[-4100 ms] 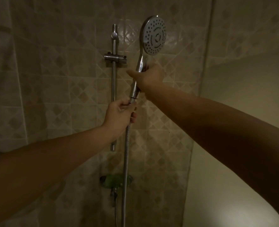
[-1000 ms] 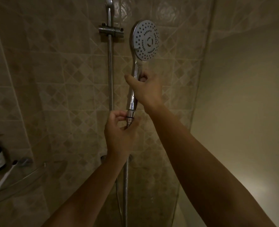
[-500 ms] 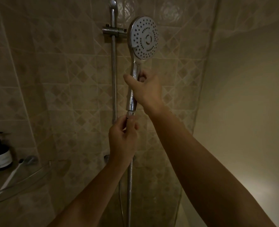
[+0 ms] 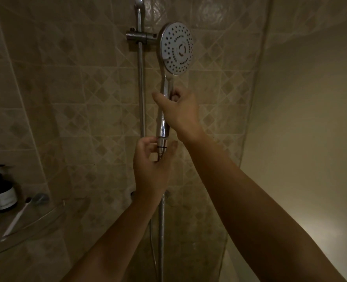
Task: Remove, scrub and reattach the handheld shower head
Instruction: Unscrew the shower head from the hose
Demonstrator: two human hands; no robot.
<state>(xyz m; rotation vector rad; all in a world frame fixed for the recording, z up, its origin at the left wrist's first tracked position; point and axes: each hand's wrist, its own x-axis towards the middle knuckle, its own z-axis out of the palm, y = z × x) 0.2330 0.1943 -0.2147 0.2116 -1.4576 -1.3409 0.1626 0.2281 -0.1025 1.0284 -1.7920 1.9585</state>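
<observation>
The chrome handheld shower head [image 4: 176, 47] is upright, its round white spray face toward me, just right of the slide bar [image 4: 141, 94] and its bracket [image 4: 141, 36]. My right hand [image 4: 180, 112] grips the handle at mid-length. My left hand [image 4: 152, 165] pinches the hose connector [image 4: 161, 148] at the handle's lower end, where a black ring and threads show. The metal hose [image 4: 160, 231] hangs straight down below my left hand.
Tiled wall behind. A glass corner shelf [image 4: 26, 226] at lower left holds dark bottles [image 4: 2, 192] and a toothbrush [image 4: 17, 216]. A plain wall stands on the right.
The view and both hands have shifted slightly. My left fingers have turned on the connector, and the black ring and threads now show below the handle.
</observation>
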